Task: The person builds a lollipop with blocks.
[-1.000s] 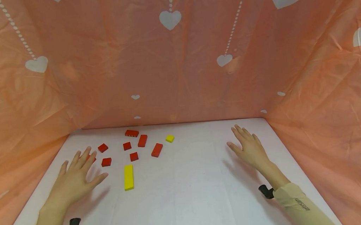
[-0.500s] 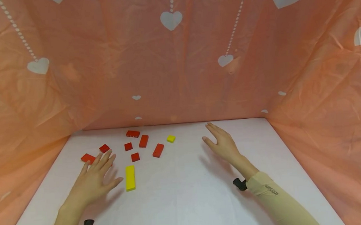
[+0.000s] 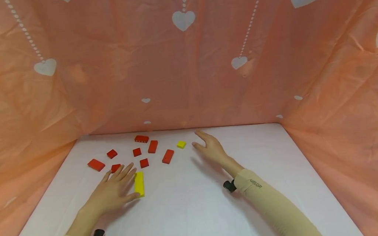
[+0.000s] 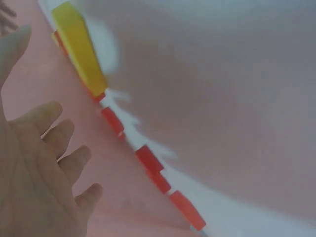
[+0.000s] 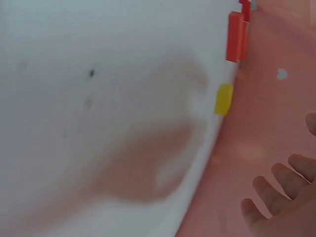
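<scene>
My left hand [image 3: 111, 194], fingers spread and thumb apart, hovers at the left side of a long yellow block [image 3: 139, 185]. The left wrist view shows a gap between that hand and the yellow block [image 4: 81, 54]. My right hand [image 3: 212, 150] is above the table just right of a small yellow square block [image 3: 181, 144], its thumb apart from the fingers. In the right wrist view, the small yellow block [image 5: 223, 99] stands clear of the right hand [image 5: 289, 195]. Neither hand holds anything. A red square block [image 3: 115, 168] is partly hidden behind the left fingers.
Several red blocks lie scattered on the white table [image 3: 189, 210], among them a rectangular one [image 3: 96, 165] at far left and another [image 3: 168, 156] near the small yellow block. A pink curtain [image 3: 185, 70] with white hearts encloses the back and both sides.
Both hands have moved inward. The left hand has shifted right to the long yellow block; the right hand has swung left toward the small yellow block. The blocks have stayed put.
</scene>
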Demonstrator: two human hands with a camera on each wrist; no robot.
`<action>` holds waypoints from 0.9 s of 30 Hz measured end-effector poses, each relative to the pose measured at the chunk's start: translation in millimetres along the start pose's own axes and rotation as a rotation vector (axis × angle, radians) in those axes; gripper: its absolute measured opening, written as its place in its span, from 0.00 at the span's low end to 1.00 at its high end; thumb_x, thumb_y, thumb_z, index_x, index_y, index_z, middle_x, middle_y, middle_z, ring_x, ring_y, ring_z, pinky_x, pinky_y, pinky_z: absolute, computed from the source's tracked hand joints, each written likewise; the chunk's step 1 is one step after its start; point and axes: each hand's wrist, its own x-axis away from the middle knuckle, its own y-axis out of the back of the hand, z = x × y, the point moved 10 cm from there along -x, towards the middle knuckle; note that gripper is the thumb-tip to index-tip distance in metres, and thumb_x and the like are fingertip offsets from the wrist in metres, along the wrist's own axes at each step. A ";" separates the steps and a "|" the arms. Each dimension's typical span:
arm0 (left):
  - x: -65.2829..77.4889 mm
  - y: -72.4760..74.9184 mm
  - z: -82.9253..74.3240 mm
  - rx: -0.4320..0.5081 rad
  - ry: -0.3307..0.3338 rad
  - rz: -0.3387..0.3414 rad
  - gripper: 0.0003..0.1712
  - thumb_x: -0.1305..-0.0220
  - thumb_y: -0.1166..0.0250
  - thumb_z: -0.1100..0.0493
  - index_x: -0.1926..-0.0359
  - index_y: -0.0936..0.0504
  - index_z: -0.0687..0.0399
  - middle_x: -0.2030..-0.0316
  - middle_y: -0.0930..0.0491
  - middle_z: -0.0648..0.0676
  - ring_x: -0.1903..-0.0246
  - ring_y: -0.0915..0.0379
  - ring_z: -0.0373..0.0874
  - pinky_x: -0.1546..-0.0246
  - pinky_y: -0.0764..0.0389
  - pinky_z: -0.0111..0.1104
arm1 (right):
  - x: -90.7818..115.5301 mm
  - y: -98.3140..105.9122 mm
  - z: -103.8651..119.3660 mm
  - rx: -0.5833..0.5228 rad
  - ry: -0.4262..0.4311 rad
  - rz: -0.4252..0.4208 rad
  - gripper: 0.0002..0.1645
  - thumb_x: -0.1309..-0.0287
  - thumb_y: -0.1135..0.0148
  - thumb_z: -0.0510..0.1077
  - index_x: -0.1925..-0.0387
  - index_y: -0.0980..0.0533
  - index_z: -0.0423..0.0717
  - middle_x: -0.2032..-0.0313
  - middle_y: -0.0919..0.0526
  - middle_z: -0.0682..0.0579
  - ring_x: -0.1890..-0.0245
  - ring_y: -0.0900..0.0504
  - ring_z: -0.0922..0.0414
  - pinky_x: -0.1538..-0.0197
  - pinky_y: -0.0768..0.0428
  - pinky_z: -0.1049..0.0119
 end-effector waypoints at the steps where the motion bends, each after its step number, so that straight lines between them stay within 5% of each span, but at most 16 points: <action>1: -1.3 -2.8 -1.0 -0.006 -0.008 0.007 0.53 0.38 0.32 0.30 0.23 0.33 0.56 0.23 0.38 0.61 0.25 0.44 0.68 0.29 0.47 0.70 | -2.3 -4.1 0.7 -0.004 0.002 0.008 0.35 0.28 0.38 0.50 0.26 0.31 0.38 0.27 0.29 0.40 0.25 0.33 0.43 0.23 0.37 0.49; 10: -6.5 -14.8 -3.9 -0.020 -0.024 0.060 0.51 0.38 0.31 0.32 0.24 0.32 0.56 0.23 0.37 0.60 0.25 0.43 0.66 0.28 0.45 0.68 | -19.1 -40.3 3.7 -0.025 -0.021 0.115 0.32 0.27 0.39 0.44 0.26 0.31 0.40 0.28 0.28 0.42 0.26 0.32 0.45 0.24 0.36 0.50; 27: -10.2 -26.2 0.6 0.013 -0.028 0.130 0.51 0.35 0.35 0.30 0.24 0.32 0.57 0.24 0.36 0.61 0.26 0.42 0.67 0.29 0.41 0.67 | -38.6 -78.6 3.2 0.200 0.052 0.246 0.23 0.26 0.40 0.40 0.33 0.23 0.43 0.33 0.22 0.45 0.32 0.25 0.46 0.27 0.29 0.52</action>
